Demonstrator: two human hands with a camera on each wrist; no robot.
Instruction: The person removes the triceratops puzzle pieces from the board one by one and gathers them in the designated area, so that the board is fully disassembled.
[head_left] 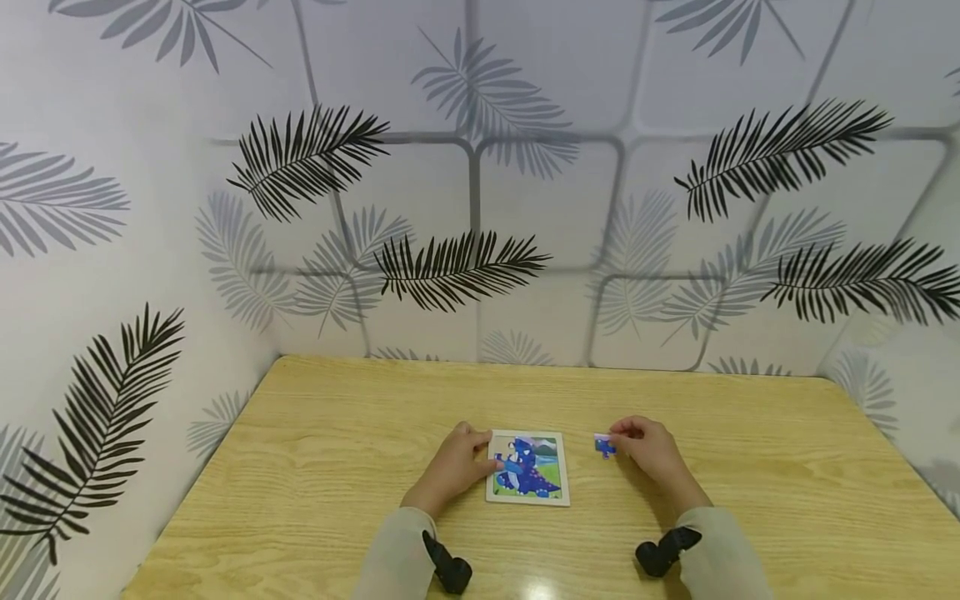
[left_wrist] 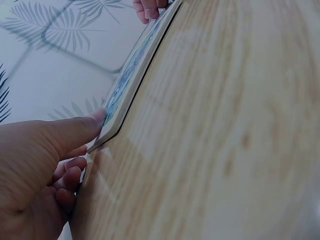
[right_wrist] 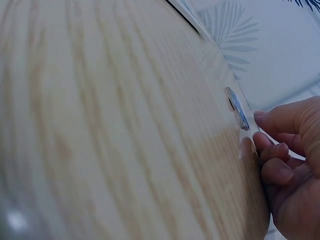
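Nearest me: two pale sleeves point(head_left: 397, 554), a black wrist camera point(head_left: 450, 573) at each cuff.

Left hand point(head_left: 453, 468): thumb laid over the left side of the framed puzzle point(head_left: 534, 477), first finger by its upper left corner, remaining fingers bent in beside the edge. Grip reads as light, little gap between thumb and fingers. The puzzle lies flat, a blue dinosaur under its pale border.

Right hand point(head_left: 652, 454): just off to the right, thumb and first finger drawn almost together at the right edge of a loose piece point(head_left: 603, 446), the others curled under. Looks pinched; cannot tell whether the piece is wholly off the wood.

Pale patch point(head_left: 502, 447) at the upper left of the picture, perhaps an unfilled place; too small to be sure.

Risks, as I judge them. Only a sliver of the piece is under the fingertips, so it could twist or drop if the pinch loosens. The left thumb sits close to the patch and might block a piece brought there, or nudge a neighbour out of its seat. A piece turned wrongly could catch its knob, and forcing it might lift others. If the left hand eases off, a sideways push could skid the frame.

Beyond: wooden table point(head_left: 750, 450), then the wall point(head_left: 547, 321), printed with dark and grey fronds.
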